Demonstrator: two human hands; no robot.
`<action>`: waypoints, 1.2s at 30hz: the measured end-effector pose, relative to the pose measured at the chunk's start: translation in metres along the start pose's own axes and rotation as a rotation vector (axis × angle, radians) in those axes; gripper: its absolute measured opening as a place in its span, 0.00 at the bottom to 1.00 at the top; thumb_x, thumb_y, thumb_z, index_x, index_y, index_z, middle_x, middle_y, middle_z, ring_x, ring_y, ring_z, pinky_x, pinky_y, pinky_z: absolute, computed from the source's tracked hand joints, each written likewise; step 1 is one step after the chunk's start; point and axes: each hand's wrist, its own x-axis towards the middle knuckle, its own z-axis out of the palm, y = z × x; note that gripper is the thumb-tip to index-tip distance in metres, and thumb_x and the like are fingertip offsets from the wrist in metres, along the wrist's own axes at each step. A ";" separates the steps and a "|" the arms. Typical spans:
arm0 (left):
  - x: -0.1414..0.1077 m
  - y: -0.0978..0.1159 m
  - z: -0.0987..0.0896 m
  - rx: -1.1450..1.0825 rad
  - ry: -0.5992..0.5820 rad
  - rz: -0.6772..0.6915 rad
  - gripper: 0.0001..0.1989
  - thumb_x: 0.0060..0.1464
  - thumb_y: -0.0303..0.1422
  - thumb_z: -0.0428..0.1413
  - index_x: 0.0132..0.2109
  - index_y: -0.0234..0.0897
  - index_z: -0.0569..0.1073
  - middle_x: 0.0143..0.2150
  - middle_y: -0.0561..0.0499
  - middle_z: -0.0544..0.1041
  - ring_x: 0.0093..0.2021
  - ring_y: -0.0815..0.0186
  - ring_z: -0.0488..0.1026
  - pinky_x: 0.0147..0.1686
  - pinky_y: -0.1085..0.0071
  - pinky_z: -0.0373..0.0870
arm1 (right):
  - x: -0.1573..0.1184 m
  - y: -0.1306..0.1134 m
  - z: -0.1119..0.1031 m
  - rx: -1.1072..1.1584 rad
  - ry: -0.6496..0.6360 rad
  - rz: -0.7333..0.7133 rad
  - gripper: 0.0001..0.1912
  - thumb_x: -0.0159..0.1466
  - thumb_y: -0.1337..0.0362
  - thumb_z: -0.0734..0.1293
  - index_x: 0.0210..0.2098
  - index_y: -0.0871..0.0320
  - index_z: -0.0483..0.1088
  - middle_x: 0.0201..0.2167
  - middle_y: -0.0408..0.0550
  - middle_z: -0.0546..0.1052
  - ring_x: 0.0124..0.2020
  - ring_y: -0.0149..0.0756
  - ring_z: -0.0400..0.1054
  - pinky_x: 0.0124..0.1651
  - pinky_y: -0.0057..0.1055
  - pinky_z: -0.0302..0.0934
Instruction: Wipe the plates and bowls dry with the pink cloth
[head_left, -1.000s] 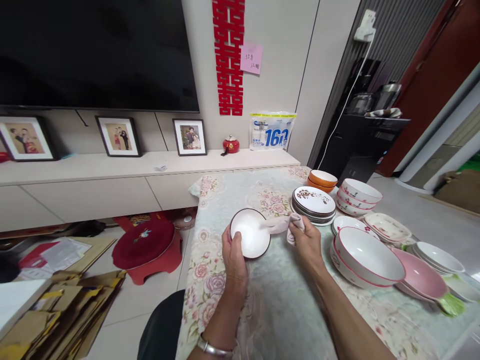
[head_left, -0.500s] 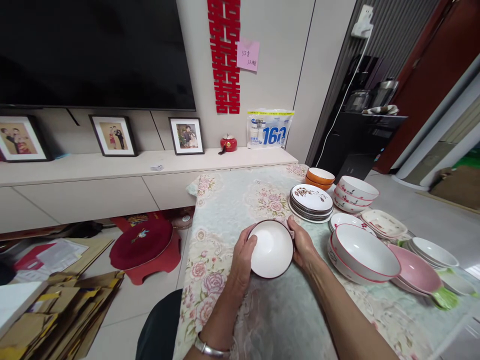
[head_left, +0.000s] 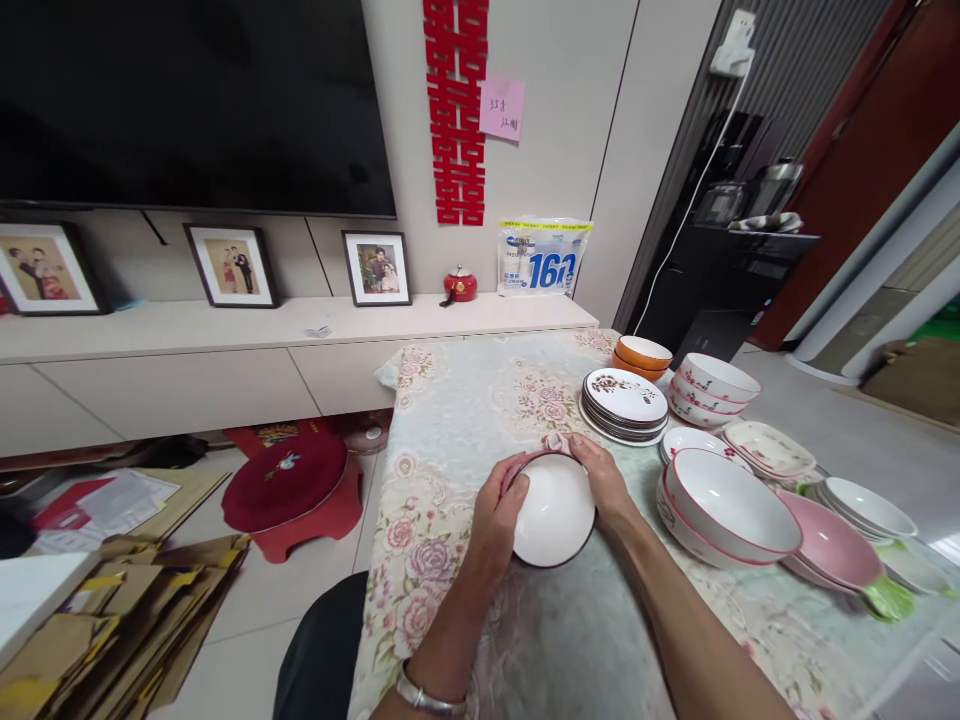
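Observation:
A small white bowl [head_left: 553,515] with a dark rim is held above the flowered tablecloth, its hollow side facing me. My left hand [head_left: 496,515] grips its left edge, the thumb over the rim and the fingers behind. On the far right side, my right hand [head_left: 606,482] presses a bunched, pale pink cloth [head_left: 556,443] against the outside of the rim. Its fingertips are partly hidden behind the bowl. Nearest to my right hand are a stack of plates [head_left: 626,395] with brown flowers and a large white bowl [head_left: 731,505] with a red rim.
Orange bowls [head_left: 642,355], red-patterned white bowls [head_left: 716,385], pink dishes [head_left: 829,540] and small white bowls [head_left: 868,505] crowd the table's right side. Beyond stands a low white cabinet [head_left: 420,318]. A red stool [head_left: 292,490] and flattened cardboard [head_left: 150,610] are on the floor at left.
My right hand has slid with the cloth along the rim, from its right side toward the far edge. The bowl has tilted slightly and shifted a little right and nearer.

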 end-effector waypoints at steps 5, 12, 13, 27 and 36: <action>0.005 -0.009 -0.003 -0.095 0.179 -0.027 0.26 0.53 0.46 0.59 0.53 0.33 0.74 0.48 0.41 0.80 0.49 0.51 0.76 0.48 0.59 0.73 | -0.002 0.014 0.012 0.050 -0.019 -0.014 0.27 0.56 0.42 0.70 0.44 0.58 0.73 0.37 0.50 0.80 0.35 0.43 0.74 0.35 0.35 0.69; 0.005 -0.002 -0.002 -0.020 0.143 0.032 0.25 0.54 0.41 0.58 0.57 0.37 0.71 0.57 0.42 0.75 0.55 0.53 0.73 0.53 0.60 0.70 | 0.006 0.034 0.009 -0.183 0.126 -0.061 0.22 0.52 0.57 0.71 0.45 0.60 0.72 0.37 0.50 0.80 0.36 0.44 0.73 0.41 0.40 0.69; 0.004 0.000 -0.002 -0.001 0.124 0.034 0.25 0.53 0.40 0.59 0.57 0.37 0.71 0.57 0.42 0.75 0.55 0.53 0.73 0.53 0.60 0.70 | 0.006 0.033 0.007 -0.254 0.155 -0.132 0.21 0.53 0.58 0.69 0.45 0.60 0.73 0.38 0.51 0.80 0.38 0.45 0.73 0.43 0.41 0.69; 0.005 0.008 -0.004 0.050 0.214 0.169 0.31 0.37 0.26 0.64 0.54 0.37 0.74 0.45 0.47 0.77 0.45 0.59 0.75 0.47 0.66 0.71 | -0.012 0.006 0.013 -0.720 0.078 -0.766 0.27 0.56 0.76 0.59 0.52 0.55 0.72 0.50 0.53 0.76 0.54 0.43 0.69 0.56 0.40 0.63; 0.009 -0.004 0.001 -0.343 0.402 0.029 0.24 0.46 0.37 0.64 0.51 0.35 0.74 0.48 0.44 0.79 0.47 0.58 0.77 0.47 0.64 0.72 | -0.006 0.029 0.029 -0.046 0.111 0.016 0.19 0.47 0.65 0.71 0.40 0.58 0.74 0.33 0.47 0.81 0.34 0.43 0.74 0.39 0.36 0.69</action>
